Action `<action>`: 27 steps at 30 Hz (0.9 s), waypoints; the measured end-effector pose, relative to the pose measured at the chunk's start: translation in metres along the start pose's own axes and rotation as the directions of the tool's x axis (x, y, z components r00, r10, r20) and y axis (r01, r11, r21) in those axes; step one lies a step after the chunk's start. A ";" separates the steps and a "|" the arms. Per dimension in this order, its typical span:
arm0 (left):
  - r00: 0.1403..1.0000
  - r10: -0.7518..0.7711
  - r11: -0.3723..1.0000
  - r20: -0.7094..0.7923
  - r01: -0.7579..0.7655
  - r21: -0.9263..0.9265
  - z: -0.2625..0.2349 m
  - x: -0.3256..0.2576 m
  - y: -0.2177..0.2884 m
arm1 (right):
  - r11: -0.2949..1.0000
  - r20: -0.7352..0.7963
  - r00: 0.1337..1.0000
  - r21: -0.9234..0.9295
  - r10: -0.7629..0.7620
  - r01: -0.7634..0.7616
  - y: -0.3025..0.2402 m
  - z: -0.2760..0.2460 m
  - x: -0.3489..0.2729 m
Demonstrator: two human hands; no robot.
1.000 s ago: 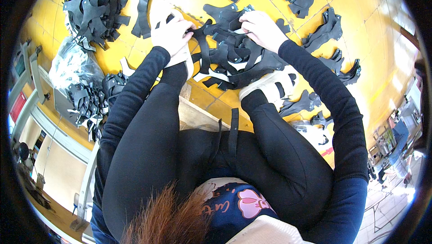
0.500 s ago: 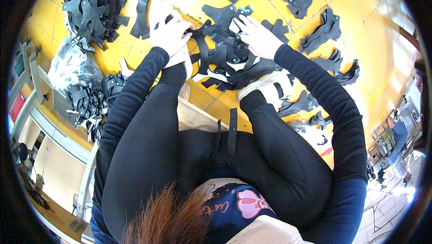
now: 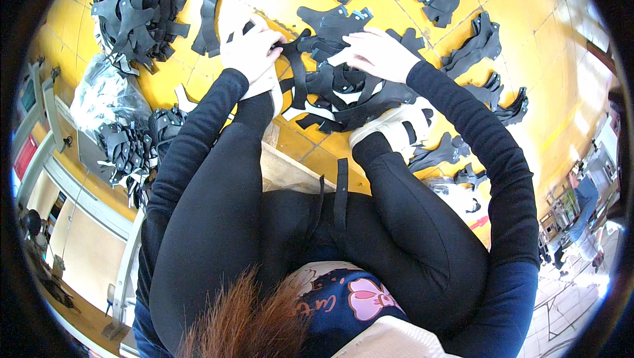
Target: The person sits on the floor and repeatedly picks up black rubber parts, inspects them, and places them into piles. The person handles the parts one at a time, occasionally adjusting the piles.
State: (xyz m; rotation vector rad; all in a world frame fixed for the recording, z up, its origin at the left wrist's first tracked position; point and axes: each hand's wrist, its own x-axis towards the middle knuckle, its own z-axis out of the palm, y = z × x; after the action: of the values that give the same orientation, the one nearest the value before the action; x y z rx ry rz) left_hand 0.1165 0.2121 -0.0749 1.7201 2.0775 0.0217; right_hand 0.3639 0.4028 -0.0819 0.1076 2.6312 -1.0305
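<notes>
Between my feet on the floor lies a loose heap of black cut pieces (image 3: 347,79), flat and strap-like, some with white undersides. My left hand (image 3: 252,49) is above the left shoe, its thumb and fingers pinched on the end of a black strap piece (image 3: 298,74) that reaches into the heap. Over the heap's upper right side, my right hand (image 3: 380,55) has its fingers stretched out and apart, with nothing visible in them. Whether its fingertips touch the pieces below is hard to see.
A tall stack of black pieces (image 3: 135,18) stands at the far left, with a single piece (image 3: 212,8) beside it. Below are a clear plastic bag (image 3: 109,97) and another pile (image 3: 125,150). Small bundles (image 3: 472,44) lie along the right. My white shoe (image 3: 389,127) borders the heap.
My right hand has shifted slightly right, and its fingers have come down and back from the heap's upper part. The left hand keeps its pinch in about the same place.
</notes>
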 end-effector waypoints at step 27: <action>0.892 0.425 0.733 0.155 -0.238 -0.637 -0.009 0.013 0.068 | 0.867 -0.076 0.918 0.367 0.390 -0.338 -0.024 -0.015 0.023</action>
State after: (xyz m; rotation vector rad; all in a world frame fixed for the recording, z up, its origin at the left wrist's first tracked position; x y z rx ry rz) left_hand 0.1750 0.2416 -0.0515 1.5380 1.3095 0.4680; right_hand 0.3338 0.3937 -0.0630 0.7606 2.3824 -1.3733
